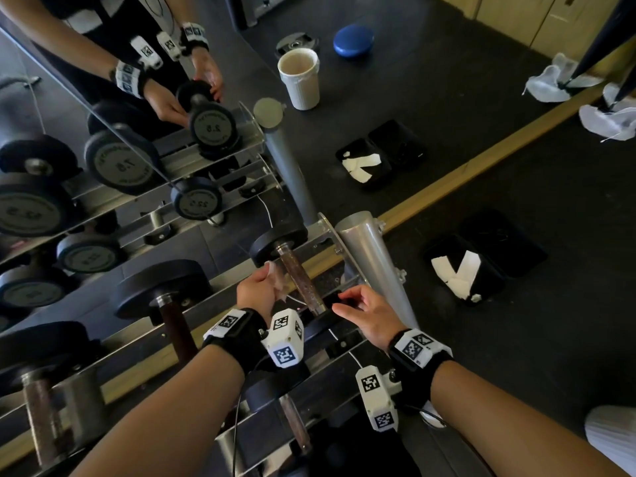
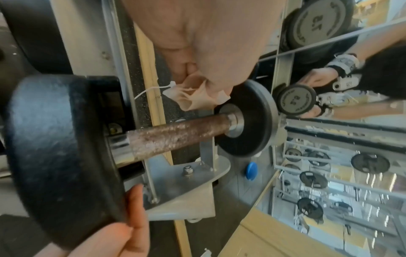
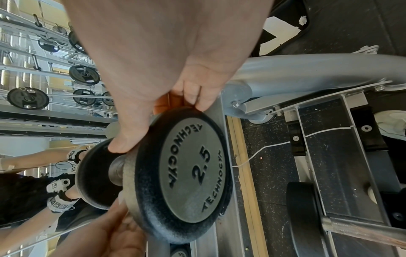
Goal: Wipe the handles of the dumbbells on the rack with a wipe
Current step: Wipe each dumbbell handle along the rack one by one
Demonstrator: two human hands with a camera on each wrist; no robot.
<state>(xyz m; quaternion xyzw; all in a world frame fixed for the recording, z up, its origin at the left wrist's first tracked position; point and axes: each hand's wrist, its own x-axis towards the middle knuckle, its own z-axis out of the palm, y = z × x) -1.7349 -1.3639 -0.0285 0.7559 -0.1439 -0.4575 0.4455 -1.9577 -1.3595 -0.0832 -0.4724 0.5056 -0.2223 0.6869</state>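
A small 2.5 dumbbell lies at the right end of the rack's top rail, its rusty brown handle bare. My left hand holds a crumpled pale wipe just left of the handle; in the left wrist view the wipe hangs slightly above the handle, apart from it. My right hand grips the near weight head, thumb and fingers curled over its rim. The right wrist view shows that head marked 2.5, pinched at its edge.
Larger dumbbells sit to the left on the same rail, and another on the lower tier. A mirror stands behind the rack. The rack's grey post rises at right. A black tray with white wipes and a white ribbed container are on the floor.
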